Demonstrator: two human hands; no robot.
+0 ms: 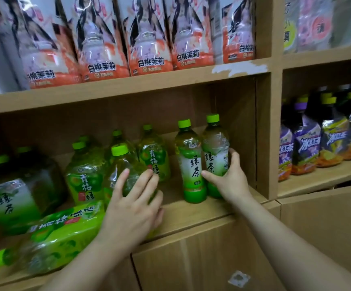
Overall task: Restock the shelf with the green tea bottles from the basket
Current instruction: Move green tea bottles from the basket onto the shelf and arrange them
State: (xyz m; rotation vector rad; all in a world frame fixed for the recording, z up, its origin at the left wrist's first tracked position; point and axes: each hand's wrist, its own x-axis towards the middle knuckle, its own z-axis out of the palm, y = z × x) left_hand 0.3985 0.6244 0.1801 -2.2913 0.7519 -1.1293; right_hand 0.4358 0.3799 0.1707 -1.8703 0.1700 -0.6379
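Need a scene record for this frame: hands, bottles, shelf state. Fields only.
view: head camera, facing wooden shelf
right hand: grips rightmost green tea bottle, upright at the compartment's right end
neighbour bottle: upright, directly left of it
left hand: fingers spread, rests on front bottle
fallen bottle: on its side at front left, cap pointing left
upper shelf: row of peach bottles
right compartment: purple-label bottles
basket: not in view

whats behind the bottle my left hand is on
Behind that bottle under the left hand, more green-capped bottles stand in rows; their lower parts are hidden, so the count is unclear.
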